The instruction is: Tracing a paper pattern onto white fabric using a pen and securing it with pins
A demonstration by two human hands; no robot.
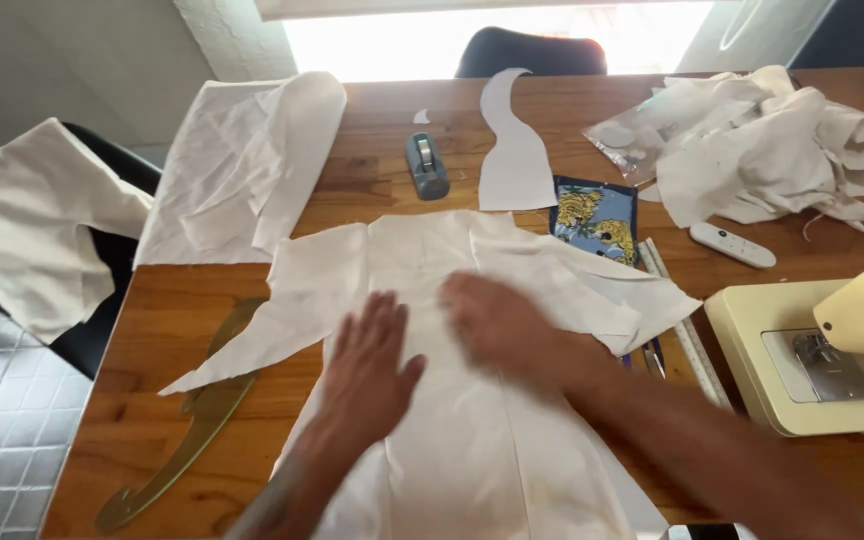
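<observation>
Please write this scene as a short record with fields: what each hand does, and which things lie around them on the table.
left hand: left hand flat, fingers spread, on the white fabric piece
right hand: right hand palm down on the same fabric, blurred
left of fabric: curved ruler, partly under the cloth
behind fabric: tape dispenser, paper pattern piece, blue tiger-print cloth
right side: sewing machine, white remote, straight ruler
far corners: crumpled white cloth, folded white cloth
surface: wooden table

White fabric [472, 400], tiger-print blue cloth [595, 217]
</observation>
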